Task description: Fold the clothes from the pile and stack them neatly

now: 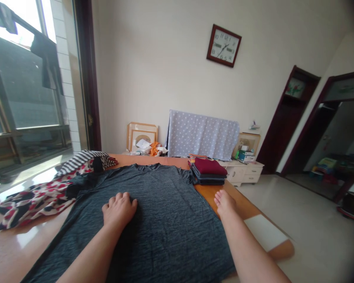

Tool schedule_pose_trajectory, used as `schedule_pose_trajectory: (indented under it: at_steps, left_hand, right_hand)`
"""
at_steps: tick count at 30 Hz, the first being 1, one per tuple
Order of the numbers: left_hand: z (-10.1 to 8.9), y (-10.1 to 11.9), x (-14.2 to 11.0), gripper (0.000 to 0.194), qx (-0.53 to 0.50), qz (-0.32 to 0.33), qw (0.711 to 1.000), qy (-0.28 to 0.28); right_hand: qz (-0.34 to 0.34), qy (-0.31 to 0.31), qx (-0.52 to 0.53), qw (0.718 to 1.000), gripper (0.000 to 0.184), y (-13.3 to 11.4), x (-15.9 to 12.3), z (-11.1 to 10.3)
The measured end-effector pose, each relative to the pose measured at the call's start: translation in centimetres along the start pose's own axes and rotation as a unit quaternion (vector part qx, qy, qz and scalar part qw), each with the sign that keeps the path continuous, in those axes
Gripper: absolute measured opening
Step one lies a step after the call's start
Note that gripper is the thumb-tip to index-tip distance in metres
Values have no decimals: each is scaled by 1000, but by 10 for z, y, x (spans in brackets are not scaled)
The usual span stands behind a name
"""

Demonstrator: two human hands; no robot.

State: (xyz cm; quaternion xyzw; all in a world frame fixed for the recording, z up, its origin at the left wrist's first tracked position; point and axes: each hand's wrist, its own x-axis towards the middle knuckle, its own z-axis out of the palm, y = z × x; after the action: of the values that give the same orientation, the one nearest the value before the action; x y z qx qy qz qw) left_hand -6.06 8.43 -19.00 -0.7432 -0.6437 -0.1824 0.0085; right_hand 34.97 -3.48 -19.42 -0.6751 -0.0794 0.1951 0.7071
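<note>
The dark shirt (165, 220) spreads beneath the flat, unclenched left hand (119, 208); by the shirt's three-o'clock edge, the right hand (225, 203) curls, hold unclear from here.

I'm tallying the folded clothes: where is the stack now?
In the head view, the folded stack sits on the table, right of the dark T-shirt, beyond the right hand.

Your bare left hand (119, 208) hides part of the dark grey heathered fabric T-shirt (168, 224); near end cut off.
</note>
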Motion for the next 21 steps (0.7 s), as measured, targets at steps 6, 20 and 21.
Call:
schedule_pose_trajectory:
  at_steps: [6,20,21]
  left_hand:
    - [0,-1,0,49,-1,0,1000,2]
    - [1,0,2,45,-3,-5,1000,2]
    - [1,0,2,45,-2,-4,1000,2]
  right_hand:
    - [-119,-118,-228,959,24,-3,-11,35]
    - [-216,-147,-507,821,27,-6,0,81]
    - [-210,-149,-506,823,22,-6,1,82]
